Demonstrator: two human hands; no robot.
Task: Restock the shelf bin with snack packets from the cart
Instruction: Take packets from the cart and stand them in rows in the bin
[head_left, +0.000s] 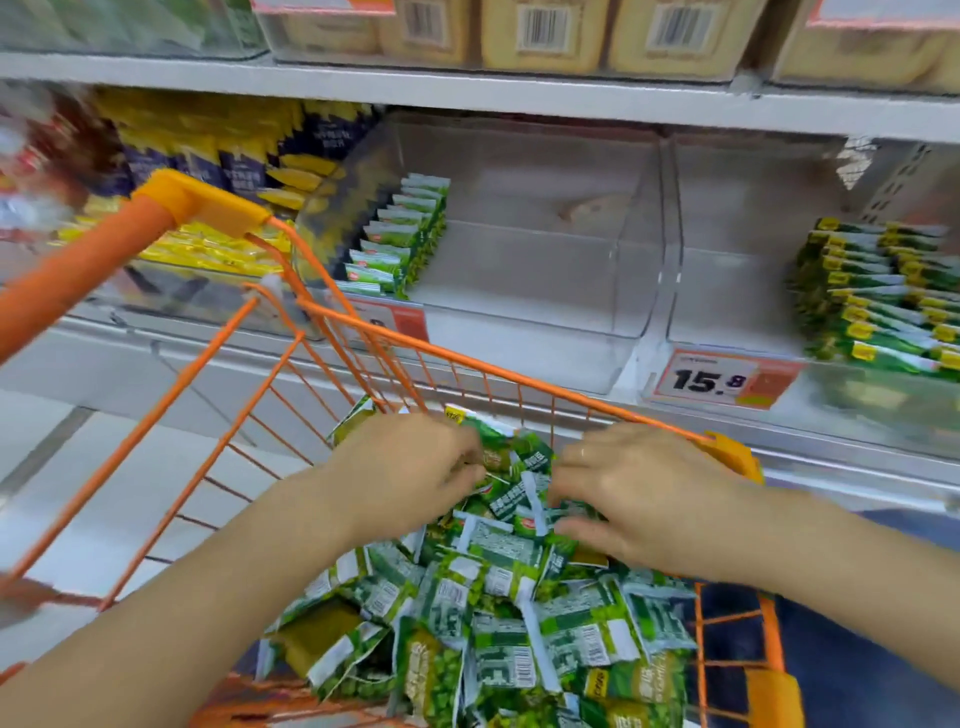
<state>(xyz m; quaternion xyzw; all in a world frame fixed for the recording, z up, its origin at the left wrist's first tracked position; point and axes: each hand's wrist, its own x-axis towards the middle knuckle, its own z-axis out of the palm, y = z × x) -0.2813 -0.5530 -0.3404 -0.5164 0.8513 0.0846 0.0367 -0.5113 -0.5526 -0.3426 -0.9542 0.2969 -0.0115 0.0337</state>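
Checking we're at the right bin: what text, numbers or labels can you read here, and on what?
"15.8": price tag on the shelf edge, below the right-hand clear bin.
Price tag behind the cart rim: unreadable.
Packets in the cart: print and barcodes blurred.
Shelved packets: too small.
Top-shelf barcodes: digits illegible.

Packets (498, 613) in cart (519, 379); shelf bin (545, 291) behind
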